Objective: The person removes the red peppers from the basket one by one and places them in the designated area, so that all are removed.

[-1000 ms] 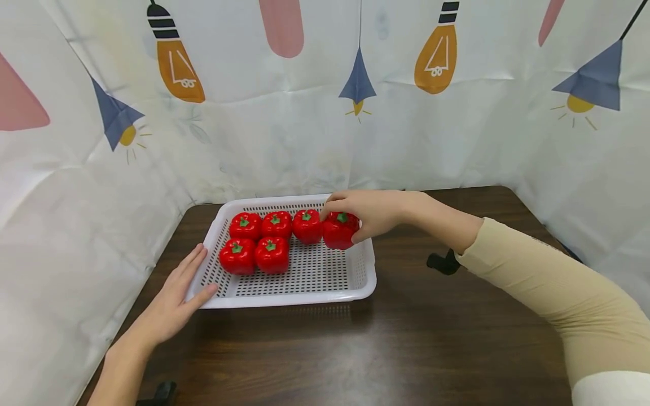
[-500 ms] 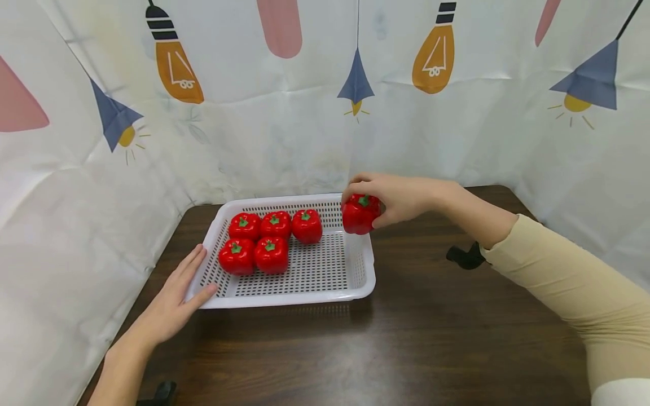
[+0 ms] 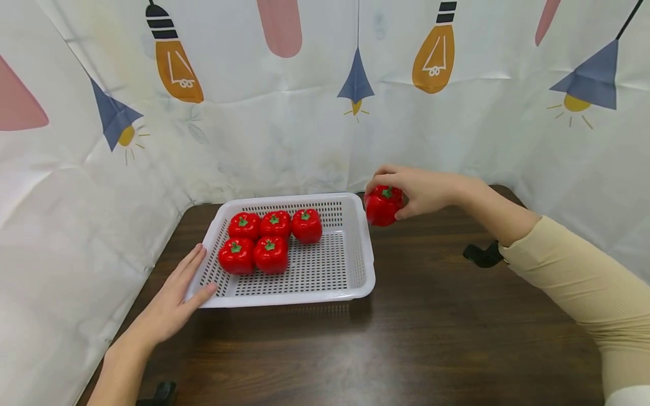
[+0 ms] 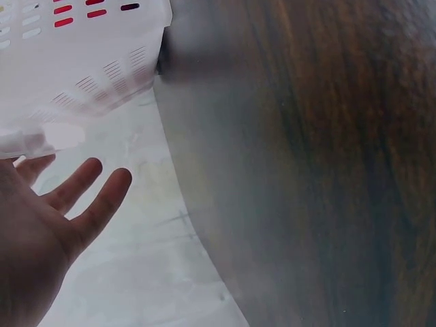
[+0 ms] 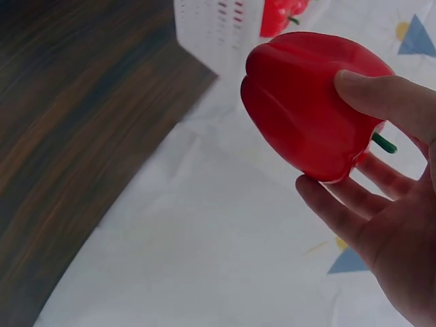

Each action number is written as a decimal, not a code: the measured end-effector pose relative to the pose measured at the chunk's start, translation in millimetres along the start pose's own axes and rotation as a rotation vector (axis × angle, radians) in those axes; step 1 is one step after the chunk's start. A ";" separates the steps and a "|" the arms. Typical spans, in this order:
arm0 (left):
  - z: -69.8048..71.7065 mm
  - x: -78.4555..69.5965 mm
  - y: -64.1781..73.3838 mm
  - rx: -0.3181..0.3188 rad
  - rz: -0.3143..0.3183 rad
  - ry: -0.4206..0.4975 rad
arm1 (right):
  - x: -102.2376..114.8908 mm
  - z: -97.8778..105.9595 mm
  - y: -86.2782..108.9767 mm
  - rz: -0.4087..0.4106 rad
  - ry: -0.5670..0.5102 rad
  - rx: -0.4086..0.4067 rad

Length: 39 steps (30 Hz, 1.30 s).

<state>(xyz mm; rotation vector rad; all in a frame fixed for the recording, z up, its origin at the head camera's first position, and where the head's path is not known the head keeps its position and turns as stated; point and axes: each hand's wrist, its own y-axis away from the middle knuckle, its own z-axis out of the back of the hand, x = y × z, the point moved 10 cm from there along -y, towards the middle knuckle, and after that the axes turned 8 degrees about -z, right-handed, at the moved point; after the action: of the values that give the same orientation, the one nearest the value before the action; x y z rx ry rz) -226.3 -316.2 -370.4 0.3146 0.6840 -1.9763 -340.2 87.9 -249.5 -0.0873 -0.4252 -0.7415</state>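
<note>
In the head view my right hand holds a red bell pepper just outside the basket's right rim. The right wrist view shows thumb and fingertips pinching this pepper, its green stem toward the palm. Several more red bell peppers with green stems sit in the white perforated basket, grouped at its left and back. With fingers spread and straight, my left hand rests against the basket's left rim. In the left wrist view that hand lies beside the basket wall.
The basket stands on a dark brown wooden table, near its back edge. Behind and at both sides hangs a white curtain printed with lamps and bulbs. A black strap shows at the right wrist.
My right hand has lifted the red bell pepper from the basket's back right corner and carried it right, past the rim. The left hand and the other peppers have stayed in place.
</note>
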 end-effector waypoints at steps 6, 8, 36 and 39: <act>0.2 -0.6 -0.6 0.016 0.017 -0.003 | -20.2 -4.9 2.2 -0.025 0.016 0.008; 0.6 -1.2 -0.9 0.017 0.017 -0.005 | -26.2 -7.5 2.9 -0.034 0.014 0.013; -0.2 -3.8 -1.6 0.004 -0.009 0.001 | -79.5 -47.2 2.5 -0.121 -0.073 0.058; -0.5 -3.9 -1.5 0.004 -0.005 0.005 | -83.0 -52.7 -0.3 -0.119 -0.089 0.070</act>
<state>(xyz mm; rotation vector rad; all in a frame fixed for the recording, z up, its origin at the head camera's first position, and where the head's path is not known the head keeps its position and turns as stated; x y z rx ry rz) -225.7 -312.6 -368.5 0.3207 0.6851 -1.9824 -376.7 128.6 -331.2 -0.0292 -0.5441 -0.8411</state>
